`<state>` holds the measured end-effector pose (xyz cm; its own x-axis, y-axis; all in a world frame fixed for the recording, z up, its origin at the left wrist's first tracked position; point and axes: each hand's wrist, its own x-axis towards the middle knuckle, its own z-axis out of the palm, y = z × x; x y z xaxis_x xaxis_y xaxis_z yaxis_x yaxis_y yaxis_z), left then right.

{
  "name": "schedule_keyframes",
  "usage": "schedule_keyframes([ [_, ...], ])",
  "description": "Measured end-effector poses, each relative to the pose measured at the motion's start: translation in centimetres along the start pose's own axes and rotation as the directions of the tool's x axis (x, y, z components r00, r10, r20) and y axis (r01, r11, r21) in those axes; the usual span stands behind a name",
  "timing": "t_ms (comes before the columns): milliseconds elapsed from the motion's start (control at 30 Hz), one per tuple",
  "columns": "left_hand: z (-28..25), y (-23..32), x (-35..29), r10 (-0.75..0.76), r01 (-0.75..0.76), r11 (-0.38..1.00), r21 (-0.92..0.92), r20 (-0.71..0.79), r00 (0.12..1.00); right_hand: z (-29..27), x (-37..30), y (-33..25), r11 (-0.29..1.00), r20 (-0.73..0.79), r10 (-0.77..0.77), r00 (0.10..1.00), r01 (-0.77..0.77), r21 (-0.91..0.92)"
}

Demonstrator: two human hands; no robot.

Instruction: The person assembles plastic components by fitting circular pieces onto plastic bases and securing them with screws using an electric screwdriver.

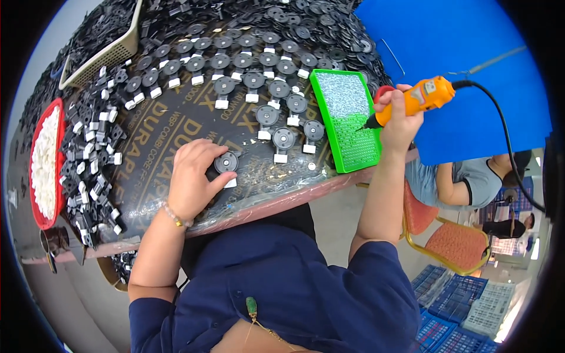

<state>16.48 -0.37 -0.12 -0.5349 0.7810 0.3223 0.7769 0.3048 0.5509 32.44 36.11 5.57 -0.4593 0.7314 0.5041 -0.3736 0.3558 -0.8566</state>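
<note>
Bright, whitish, mostly even light fills the scene; its source lies out of view. Sheen and small glints whiten the flat, dark, gold-printed tabletop [144,197] from eight o'clock to just below centre, crisping along the crinkled clear plastic film [265,207] at its near edge. Toward one o'clock, tiny silvery metal screws [341,94] sparkle in a green rectangular plastic tray [328,123]. At twelve, heaped black plastic parts [294,23] merge into murky texture. The orange cylindrical power screwdriver [424,97] at two is sharp; the background at four is softer, blown white beside pale latticed plastic crates [488,306]. Straight edges bow outward, and black rings the circular view.
</note>
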Motion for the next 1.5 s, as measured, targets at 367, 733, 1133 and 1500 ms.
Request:
schedule_keyframes([
  [367, 0.5, 0.6, 0.3, 0.005, -0.005, 1.000, 0.030, 0.003, 1.000, -0.5, 0.7, 2.5, 0.999, -0.053, -0.030, 0.998, 0.029, -0.022],
  [733, 0.3, 0.8, 0.5, 0.050, -0.050, 0.999, -0.007, -0.040, 0.998, -0.6, 0.2, 1.1, 0.993, -0.073, -0.117, 0.990, 0.116, -0.026],
  [1133, 1.0, -0.5, -0.2, 0.031, -0.031, 0.998, -0.056, -0.007, 0.999, 14.3, -8.9, -3.8, 0.922, 0.504, -0.071, 0.860, -0.136, 0.363],
  [1500, 1.0, -0.6, -0.3, 0.042, -0.043, 0.998, -0.054, -0.025, 0.999, 17.2, -9.5, -2.2, 0.896, 0.586, -0.042, 0.809, -0.229, 0.380],
])
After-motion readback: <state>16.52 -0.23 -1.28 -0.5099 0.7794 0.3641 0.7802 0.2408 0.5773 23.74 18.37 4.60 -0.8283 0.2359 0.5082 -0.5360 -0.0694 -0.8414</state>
